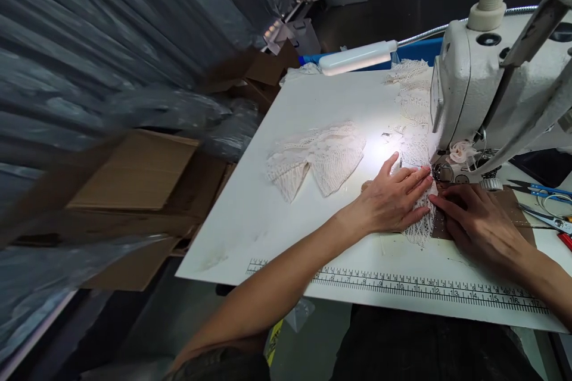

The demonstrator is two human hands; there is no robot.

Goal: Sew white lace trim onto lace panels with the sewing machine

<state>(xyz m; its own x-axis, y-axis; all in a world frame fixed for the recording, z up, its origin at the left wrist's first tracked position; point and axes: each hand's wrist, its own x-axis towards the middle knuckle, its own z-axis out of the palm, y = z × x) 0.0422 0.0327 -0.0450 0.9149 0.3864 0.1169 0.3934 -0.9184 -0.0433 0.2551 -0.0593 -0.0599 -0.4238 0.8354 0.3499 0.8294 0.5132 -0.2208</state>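
A strip of white lace [420, 229] runs beneath the needle area of a white sewing machine [465, 89]. My left hand [395, 196] lies on the lace, palm down, its fingers spread and their tips beside the presser area. Just right of the lace, my right hand [478, 220] rests with bent fingers, the index fingertip touching the lace edge. Whether its fingers pinch anything is hidden. A brown plate [513, 208] shows under and beyond the right hand. Another white lace piece [319, 158] lies on the table to the left.
A ruler strip [402, 286] runs along the front edge of the white table [232, 238]. Scissors [545, 217] lie at the right. A lit lamp [357, 58] hangs over the back. Cardboard boxes [134, 169] stand left of the table.
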